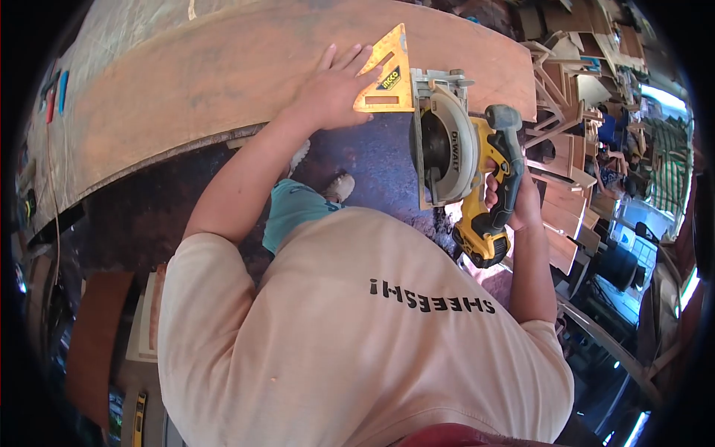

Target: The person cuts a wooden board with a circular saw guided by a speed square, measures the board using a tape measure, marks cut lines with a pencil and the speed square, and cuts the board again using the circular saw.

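My left hand (pixel 335 89) lies over the left part of a yellow triangular square (pixel 385 78), its fingers spread and pressing it on a wide brown board (pixel 201 82). The square's right edge stands against the base plate of a yellow and black circular saw (pixel 452 149). My right hand (pixel 514 195) is wrapped round the saw's rear handle, with the fingers showing through the grip. The front of the saw's base rests at the board's near edge, close to its right end. The saw's body hangs out on my side of the board.
Wooden frames and pieces (pixel 562 216) are stacked at the right. Tools with red and blue handles (pixel 62 92) lie at the far left. A brown panel (pixel 97 350) and a yellow level (pixel 139 421) are at the lower left. A person (pixel 612 167) is in the right background.
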Action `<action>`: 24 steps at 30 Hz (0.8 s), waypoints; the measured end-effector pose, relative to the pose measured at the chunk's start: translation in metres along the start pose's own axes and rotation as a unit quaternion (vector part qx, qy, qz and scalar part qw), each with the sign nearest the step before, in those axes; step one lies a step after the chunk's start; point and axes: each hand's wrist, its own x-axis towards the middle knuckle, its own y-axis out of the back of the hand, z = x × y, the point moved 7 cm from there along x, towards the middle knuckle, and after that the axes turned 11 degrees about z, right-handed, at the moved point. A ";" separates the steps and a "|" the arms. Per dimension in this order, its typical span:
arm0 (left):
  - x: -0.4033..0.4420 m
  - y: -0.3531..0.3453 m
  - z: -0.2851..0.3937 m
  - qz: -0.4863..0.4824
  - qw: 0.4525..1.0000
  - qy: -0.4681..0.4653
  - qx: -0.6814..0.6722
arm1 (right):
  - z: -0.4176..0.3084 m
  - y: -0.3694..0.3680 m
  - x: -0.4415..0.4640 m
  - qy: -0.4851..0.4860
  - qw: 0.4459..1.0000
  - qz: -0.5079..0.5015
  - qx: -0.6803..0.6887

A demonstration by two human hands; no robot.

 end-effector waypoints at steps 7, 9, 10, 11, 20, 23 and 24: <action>0.004 0.001 0.001 -0.018 1.000 0.011 -0.016 | 0.004 -0.002 -0.001 -0.001 1.000 -0.014 0.015; 0.003 0.002 0.001 -0.016 1.000 0.011 -0.016 | 0.002 -0.005 -0.004 0.001 1.000 -0.013 0.020; 0.003 0.002 0.001 -0.017 1.000 0.010 -0.019 | 0.002 -0.005 -0.006 0.006 1.000 -0.008 0.024; 0.004 0.002 0.001 -0.016 1.000 0.010 -0.021 | 0.002 -0.006 -0.009 0.006 1.000 -0.009 0.023; -0.007 -0.003 -0.004 0.006 1.000 -0.003 -0.011 | 0.002 -0.007 -0.002 0.027 0.999 -0.004 0.021; -0.001 0.002 0.000 -0.004 1.000 0.002 -0.019 | 0.001 -0.001 0.003 0.012 1.000 -0.017 0.013; 0.000 0.002 0.000 -0.004 1.000 0.002 -0.020 | 0.004 0.001 0.005 -0.001 1.000 -0.018 0.015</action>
